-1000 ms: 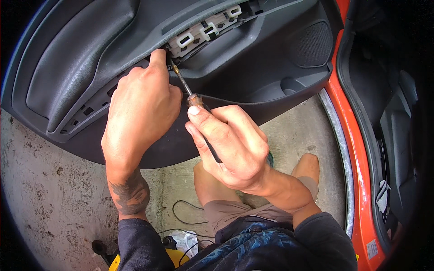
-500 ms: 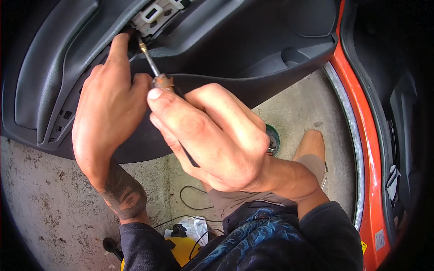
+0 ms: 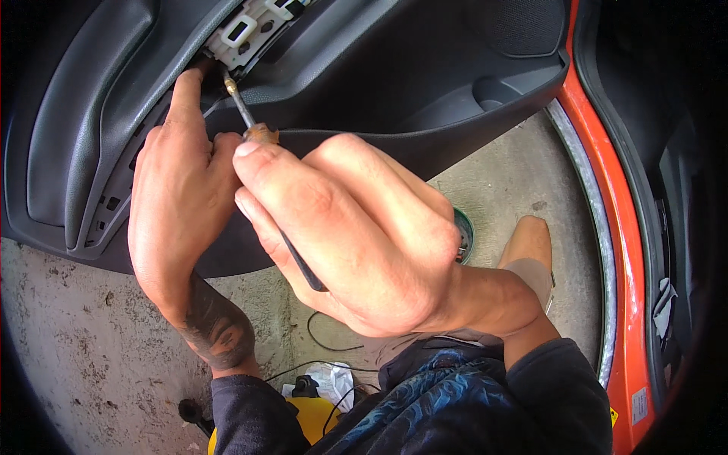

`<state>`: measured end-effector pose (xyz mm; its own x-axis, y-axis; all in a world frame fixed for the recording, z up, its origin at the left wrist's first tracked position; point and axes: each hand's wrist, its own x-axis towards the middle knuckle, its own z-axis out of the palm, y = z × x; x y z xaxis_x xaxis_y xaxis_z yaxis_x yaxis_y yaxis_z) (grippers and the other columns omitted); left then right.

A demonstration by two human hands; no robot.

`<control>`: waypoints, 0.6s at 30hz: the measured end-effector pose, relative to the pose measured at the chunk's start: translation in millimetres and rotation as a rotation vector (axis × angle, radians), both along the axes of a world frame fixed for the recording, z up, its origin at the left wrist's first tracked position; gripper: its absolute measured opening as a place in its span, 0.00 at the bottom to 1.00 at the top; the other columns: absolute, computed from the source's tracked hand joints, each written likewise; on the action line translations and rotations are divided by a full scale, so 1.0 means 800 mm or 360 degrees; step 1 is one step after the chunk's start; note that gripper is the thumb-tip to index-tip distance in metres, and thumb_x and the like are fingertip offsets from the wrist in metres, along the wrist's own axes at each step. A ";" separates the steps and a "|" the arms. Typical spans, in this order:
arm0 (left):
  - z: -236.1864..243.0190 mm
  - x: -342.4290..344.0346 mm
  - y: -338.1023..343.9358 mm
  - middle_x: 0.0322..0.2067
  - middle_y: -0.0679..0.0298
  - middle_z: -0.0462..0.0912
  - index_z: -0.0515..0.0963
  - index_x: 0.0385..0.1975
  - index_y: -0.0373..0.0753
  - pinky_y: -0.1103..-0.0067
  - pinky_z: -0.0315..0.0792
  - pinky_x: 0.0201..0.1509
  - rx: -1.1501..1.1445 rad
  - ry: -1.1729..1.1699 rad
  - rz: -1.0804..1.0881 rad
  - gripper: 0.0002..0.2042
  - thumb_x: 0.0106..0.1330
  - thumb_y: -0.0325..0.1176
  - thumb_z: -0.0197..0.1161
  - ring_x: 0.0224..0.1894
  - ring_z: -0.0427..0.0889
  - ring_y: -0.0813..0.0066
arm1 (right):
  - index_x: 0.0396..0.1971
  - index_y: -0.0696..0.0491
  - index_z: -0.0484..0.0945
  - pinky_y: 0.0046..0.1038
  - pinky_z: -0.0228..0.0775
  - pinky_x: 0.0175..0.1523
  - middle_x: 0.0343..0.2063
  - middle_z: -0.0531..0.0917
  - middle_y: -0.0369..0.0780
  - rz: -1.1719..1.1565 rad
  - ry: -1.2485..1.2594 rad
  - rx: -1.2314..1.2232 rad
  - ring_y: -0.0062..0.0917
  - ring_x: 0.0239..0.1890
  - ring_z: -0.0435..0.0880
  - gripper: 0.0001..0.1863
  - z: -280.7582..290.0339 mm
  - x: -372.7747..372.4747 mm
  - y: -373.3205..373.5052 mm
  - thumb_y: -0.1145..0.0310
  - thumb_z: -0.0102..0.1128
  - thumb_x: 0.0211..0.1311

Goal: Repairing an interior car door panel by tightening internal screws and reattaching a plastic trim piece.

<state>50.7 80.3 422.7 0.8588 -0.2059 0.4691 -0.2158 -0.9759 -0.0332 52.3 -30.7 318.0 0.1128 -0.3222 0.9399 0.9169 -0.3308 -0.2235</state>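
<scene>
In my right hand (image 3: 364,235), fingers curled tight, is a screwdriver (image 3: 242,105) with a metal shaft, a gold-coloured collar near the tip and an orange-and-black handle. Its tip reaches the lower edge of a white bracket (image 3: 241,30) in an opening of the dark car door panel (image 3: 341,182). My left hand (image 3: 178,178) is beside the shaft, its index finger stretched into that opening and the fingertip hidden. The left thumb is apart from the index finger, close to the screwdriver handle. The other left fingers are mostly out of sight.
An orange-red door sill (image 3: 618,250) runs down the right side. Below the panel, a green round container (image 3: 464,235) with small parts stands on the concrete floor (image 3: 83,334). A black cable (image 3: 322,341), white crumpled material (image 3: 331,377) and a yellow object (image 3: 312,417) are near me.
The door panel's opening appears slightly lower and further left, showing more of the white bracket. Both hands shift a little with it; the screwdriver tip stays at the bracket.
</scene>
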 end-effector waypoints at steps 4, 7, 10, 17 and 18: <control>-0.010 0.006 0.020 0.31 0.40 0.81 0.66 0.59 0.28 0.57 0.72 0.44 0.0129 -0.0195 -0.0321 0.27 0.58 0.27 0.59 0.38 0.80 0.41 | 0.37 0.68 0.77 0.20 0.68 0.18 0.21 0.70 0.40 -0.0059 -0.0014 -0.0023 0.22 0.18 0.72 0.13 0.013 0.005 -0.002 0.79 0.61 0.49; -0.016 0.007 0.033 0.31 0.40 0.81 0.66 0.59 0.28 0.57 0.72 0.42 0.0208 -0.0342 -0.0521 0.27 0.58 0.27 0.60 0.37 0.80 0.41 | 0.28 0.63 0.73 0.22 0.67 0.16 0.17 0.69 0.39 -0.0048 -0.0010 0.0033 0.24 0.14 0.72 0.07 0.030 0.006 -0.004 0.80 0.60 0.49; -0.024 0.006 0.021 0.29 0.41 0.81 0.65 0.57 0.25 0.56 0.73 0.41 0.0171 -0.0439 -0.0476 0.26 0.58 0.26 0.59 0.36 0.80 0.40 | 0.26 0.59 0.70 0.23 0.68 0.18 0.18 0.71 0.38 0.0225 0.0284 0.0117 0.24 0.15 0.74 0.06 0.044 -0.007 -0.012 0.81 0.59 0.51; -0.010 0.008 0.017 0.24 0.42 0.81 0.67 0.55 0.24 0.55 0.74 0.37 0.0191 -0.0282 -0.0206 0.25 0.55 0.26 0.57 0.30 0.81 0.43 | 0.36 0.68 0.77 0.21 0.69 0.20 0.21 0.76 0.41 0.0159 0.0231 -0.0096 0.22 0.17 0.75 0.14 0.036 -0.017 -0.021 0.80 0.68 0.51; -0.011 0.009 0.017 0.23 0.42 0.81 0.68 0.55 0.27 0.55 0.75 0.36 0.0175 -0.0261 -0.0172 0.25 0.55 0.25 0.57 0.30 0.82 0.43 | 0.37 0.68 0.77 0.21 0.70 0.20 0.22 0.77 0.42 0.0096 0.0112 -0.0099 0.22 0.18 0.76 0.15 0.032 -0.010 -0.020 0.80 0.69 0.50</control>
